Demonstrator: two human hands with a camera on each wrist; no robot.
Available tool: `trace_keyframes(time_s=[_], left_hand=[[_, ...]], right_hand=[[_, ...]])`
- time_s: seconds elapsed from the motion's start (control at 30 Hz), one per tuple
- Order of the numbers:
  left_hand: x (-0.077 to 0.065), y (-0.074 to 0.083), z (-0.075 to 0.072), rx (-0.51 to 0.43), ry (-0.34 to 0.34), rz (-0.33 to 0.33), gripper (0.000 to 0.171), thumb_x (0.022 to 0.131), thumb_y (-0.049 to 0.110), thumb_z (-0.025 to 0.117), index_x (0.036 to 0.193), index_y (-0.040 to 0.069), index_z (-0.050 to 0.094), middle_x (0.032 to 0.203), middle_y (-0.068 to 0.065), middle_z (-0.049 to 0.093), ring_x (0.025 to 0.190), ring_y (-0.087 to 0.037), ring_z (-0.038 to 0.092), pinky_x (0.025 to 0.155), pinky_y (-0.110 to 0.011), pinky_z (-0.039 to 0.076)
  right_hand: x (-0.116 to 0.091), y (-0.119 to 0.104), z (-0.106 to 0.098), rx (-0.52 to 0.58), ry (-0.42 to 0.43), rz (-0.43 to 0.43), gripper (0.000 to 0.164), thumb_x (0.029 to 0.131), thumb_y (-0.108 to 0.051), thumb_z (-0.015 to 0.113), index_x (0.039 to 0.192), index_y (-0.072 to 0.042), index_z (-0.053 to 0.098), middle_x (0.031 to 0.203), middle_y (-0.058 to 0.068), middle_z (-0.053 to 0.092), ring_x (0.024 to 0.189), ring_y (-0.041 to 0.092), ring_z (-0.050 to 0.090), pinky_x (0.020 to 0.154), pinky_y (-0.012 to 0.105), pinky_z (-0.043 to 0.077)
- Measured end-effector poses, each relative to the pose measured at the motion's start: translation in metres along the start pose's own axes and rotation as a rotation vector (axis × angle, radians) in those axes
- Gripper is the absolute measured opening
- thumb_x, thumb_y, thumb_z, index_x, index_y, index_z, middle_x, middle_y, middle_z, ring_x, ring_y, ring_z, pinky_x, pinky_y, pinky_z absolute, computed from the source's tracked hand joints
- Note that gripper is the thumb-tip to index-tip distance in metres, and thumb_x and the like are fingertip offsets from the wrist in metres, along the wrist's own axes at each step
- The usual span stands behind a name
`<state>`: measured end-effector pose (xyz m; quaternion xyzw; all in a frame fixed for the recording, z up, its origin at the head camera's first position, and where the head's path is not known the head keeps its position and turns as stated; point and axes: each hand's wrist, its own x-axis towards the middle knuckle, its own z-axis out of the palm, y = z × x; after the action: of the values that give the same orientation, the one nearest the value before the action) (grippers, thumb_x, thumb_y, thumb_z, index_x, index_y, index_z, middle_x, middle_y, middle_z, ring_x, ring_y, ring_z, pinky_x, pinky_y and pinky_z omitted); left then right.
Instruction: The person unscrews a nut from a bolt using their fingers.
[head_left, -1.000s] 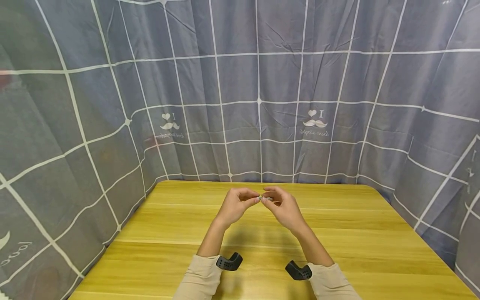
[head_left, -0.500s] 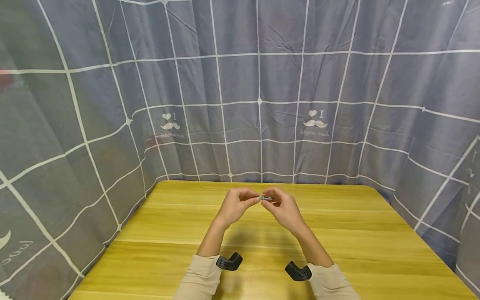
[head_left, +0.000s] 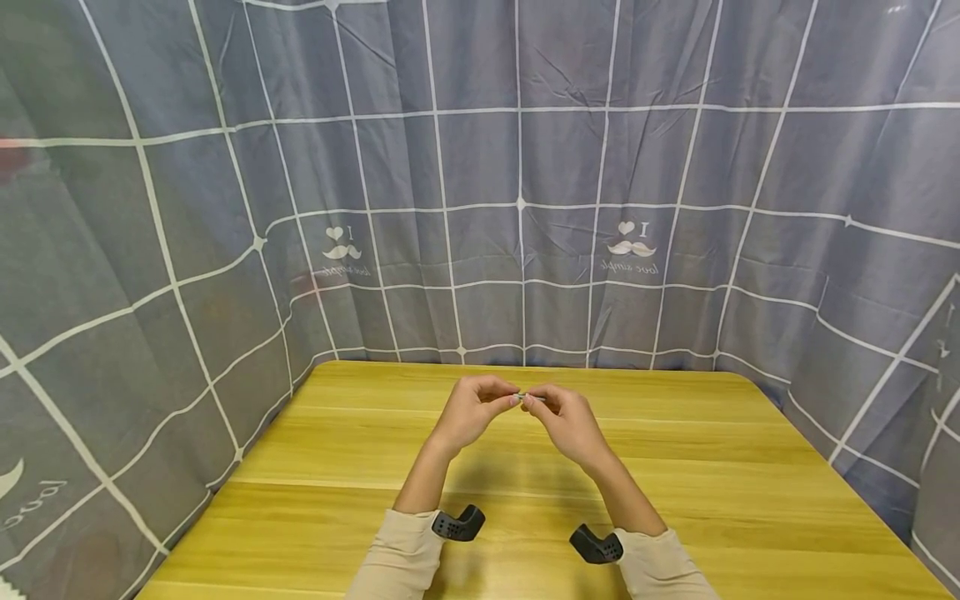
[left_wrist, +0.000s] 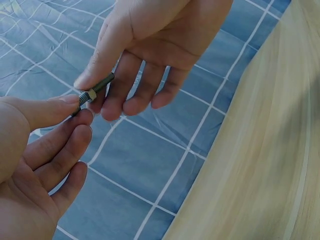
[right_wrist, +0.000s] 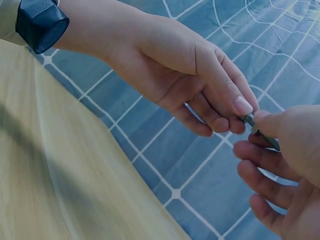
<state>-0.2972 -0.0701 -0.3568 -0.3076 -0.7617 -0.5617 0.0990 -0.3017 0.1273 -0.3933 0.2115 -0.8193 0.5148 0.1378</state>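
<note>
So the bolt [left_wrist: 95, 89] sits above the table [head_left: 675, 467], its nut [left_wrist: 91, 94] pinched by the left hand [head_left: 468, 410] and its shank by the right hand [head_left: 570, 417]. Keep it level (cross-threading seems likely otherwise), turning gently.

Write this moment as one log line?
left hand: pinches bolt near nut | right hand: pinches bolt's other end | above table

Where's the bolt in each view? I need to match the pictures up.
Head: the bolt is at centre, pinched between left hand and right hand above the table.
Left wrist: upper left, with a nut on it.
Right wrist: right edge, between the fingertips.
Shared landmark: the grid-patterned curtain.
</note>
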Motion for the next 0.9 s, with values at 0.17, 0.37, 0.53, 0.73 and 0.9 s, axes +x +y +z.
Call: trace_keyframes(time_s=[0.17, 0.37, 0.53, 0.73, 0.9], left_hand=[[-0.0008, -0.0004, -0.0001, 0.000, 0.001, 0.002, 0.014, 0.096, -0.003, 0.070, 0.108, -0.010, 0.075, 0.106, -0.019, 0.074, 0.099, -0.034, 0.070, 0.087, -0.043, 0.057], [-0.0013, -0.0007, 0.0002, -0.001, 0.002, 0.001, 0.015, 0.096, -0.004, 0.070, 0.108, -0.011, 0.075, 0.106, -0.020, 0.074, 0.099, -0.035, 0.070, 0.087, -0.046, 0.057], [-0.0003, 0.0004, 0.0006, 0.004, 0.003, 0.001, 0.015, 0.096, -0.002, 0.071, 0.109, -0.011, 0.074, 0.106, -0.019, 0.074, 0.098, -0.035, 0.071, 0.086, -0.045, 0.057], [-0.0003, 0.0002, -0.0002, 0.001, 0.001, 0.006, 0.015, 0.096, -0.003, 0.070, 0.108, -0.012, 0.074, 0.107, -0.020, 0.073, 0.099, -0.035, 0.071, 0.086, -0.044, 0.057], [-0.0005, -0.0010, -0.0002, 0.000, -0.004, 0.010, 0.015, 0.097, -0.003, 0.070, 0.109, -0.012, 0.074, 0.106, -0.021, 0.073, 0.098, -0.036, 0.070, 0.086, -0.043, 0.057]], right_hand=[[0.0006, 0.0004, 0.0010, 0.000, 0.033, -0.028, 0.020, 0.100, -0.010, 0.072, 0.119, -0.005, 0.073, 0.113, 0.005, 0.073, 0.103, 0.024, 0.070, 0.089, 0.046, 0.056], [0.0015, 0.0018, 0.0012, 0.061, 0.084, -0.063, 0.011, 0.100, -0.012, 0.072, 0.109, -0.007, 0.075, 0.107, 0.003, 0.072, 0.103, 0.024, 0.068, 0.093, 0.051, 0.053], [0.0020, 0.0025, -0.0007, 0.094, 0.130, -0.084, 0.015, 0.101, -0.015, 0.071, 0.111, -0.005, 0.075, 0.110, 0.006, 0.072, 0.103, 0.026, 0.067, 0.091, 0.050, 0.053], [0.0015, 0.0021, -0.0003, 0.047, 0.067, -0.004, 0.026, 0.105, -0.021, 0.065, 0.122, -0.003, 0.073, 0.114, 0.008, 0.073, 0.106, 0.026, 0.068, 0.090, 0.048, 0.054], [0.0008, 0.0003, 0.0001, 0.014, 0.036, 0.017, 0.019, 0.103, -0.015, 0.067, 0.116, -0.004, 0.075, 0.108, 0.005, 0.074, 0.101, 0.025, 0.069, 0.088, 0.047, 0.056]])
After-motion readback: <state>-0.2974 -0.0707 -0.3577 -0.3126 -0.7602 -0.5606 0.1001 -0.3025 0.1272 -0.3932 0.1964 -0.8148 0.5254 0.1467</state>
